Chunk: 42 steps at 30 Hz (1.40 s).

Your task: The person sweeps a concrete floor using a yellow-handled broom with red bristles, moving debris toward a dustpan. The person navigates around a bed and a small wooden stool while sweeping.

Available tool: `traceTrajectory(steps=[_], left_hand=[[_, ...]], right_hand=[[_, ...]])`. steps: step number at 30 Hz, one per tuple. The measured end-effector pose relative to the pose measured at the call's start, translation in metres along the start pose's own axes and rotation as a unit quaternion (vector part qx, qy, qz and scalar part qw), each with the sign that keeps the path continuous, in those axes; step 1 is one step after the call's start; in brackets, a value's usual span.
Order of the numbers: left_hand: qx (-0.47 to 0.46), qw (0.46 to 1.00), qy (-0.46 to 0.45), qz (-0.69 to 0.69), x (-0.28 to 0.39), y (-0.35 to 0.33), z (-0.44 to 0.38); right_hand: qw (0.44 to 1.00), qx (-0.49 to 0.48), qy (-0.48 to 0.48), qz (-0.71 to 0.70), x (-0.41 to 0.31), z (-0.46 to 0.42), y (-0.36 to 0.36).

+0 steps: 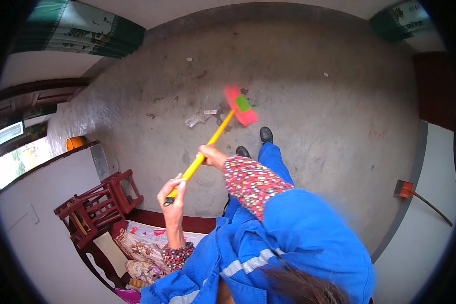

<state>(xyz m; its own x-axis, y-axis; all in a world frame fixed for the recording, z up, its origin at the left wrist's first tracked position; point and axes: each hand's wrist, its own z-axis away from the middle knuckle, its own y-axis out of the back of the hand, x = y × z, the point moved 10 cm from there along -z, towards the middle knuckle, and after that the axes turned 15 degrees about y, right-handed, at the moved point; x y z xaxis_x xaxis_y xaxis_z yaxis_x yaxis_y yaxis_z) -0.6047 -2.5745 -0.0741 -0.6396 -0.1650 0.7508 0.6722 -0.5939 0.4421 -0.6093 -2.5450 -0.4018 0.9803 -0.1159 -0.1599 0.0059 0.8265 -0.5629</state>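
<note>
A broom with a yellow handle [216, 136] slants across the middle of the view. Near the handle's top end, by its black cap, my left hand [173, 193] is closed around it. Farther down, my right hand [212, 155] grips the same handle. The pink and green broom head [241, 105] is blurred and is over the concrete floor, ahead of my black shoes [266, 135]. Just left of the head lie a crumpled clear plastic wrapper [196, 120] and a small printed strip [210, 112]. Dark bits of debris [150, 115] are scattered around them.
Dark red wooden stools [123, 192] stand at the left beside a bed with floral bedding [146, 243]. An orange bucket [75, 143] is by the doorway. A long-handled dustpan [405, 189] rests against the right wall. Green patterned curtains [79, 32] hang at the upper left.
</note>
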Motion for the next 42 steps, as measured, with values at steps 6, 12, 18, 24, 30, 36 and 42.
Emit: traceTrajectory(steps=[6, 12, 18, 24, 30, 36, 42], left_hand=[[0.009, 0.988, -0.12, -0.098, 0.031, 0.025, 0.021], [-0.091, 0.966, -0.193, -0.149, 0.036, 0.038, 0.071], [-0.106, 0.985, -0.133, 0.0, 0.0, 0.055, 0.075], [-0.044, 0.999, 0.005, 0.03, -0.051, 0.069, 0.046], [-0.039, 0.992, -0.09, -0.077, -0.016, 0.066, 0.054], [-0.165, 0.943, -0.253, -0.138, 0.043, 0.012, 0.076], [-0.22, 0.917, -0.327, -0.065, 0.097, -0.033, 0.069]], right_hand=[[0.993, -0.082, -0.066, 0.055, 0.05, 0.017, -0.092], [0.991, -0.108, 0.011, 0.078, 0.038, 0.075, -0.111], [0.987, 0.03, 0.039, 0.156, 0.028, 0.088, -0.021], [0.991, 0.081, -0.041, 0.094, 0.098, 0.051, 0.014], [0.99, -0.04, -0.129, 0.028, 0.132, 0.051, -0.055], [0.984, -0.132, -0.108, -0.051, 0.061, 0.082, -0.083], [0.991, -0.073, 0.112, 0.027, -0.107, 0.103, -0.064]])
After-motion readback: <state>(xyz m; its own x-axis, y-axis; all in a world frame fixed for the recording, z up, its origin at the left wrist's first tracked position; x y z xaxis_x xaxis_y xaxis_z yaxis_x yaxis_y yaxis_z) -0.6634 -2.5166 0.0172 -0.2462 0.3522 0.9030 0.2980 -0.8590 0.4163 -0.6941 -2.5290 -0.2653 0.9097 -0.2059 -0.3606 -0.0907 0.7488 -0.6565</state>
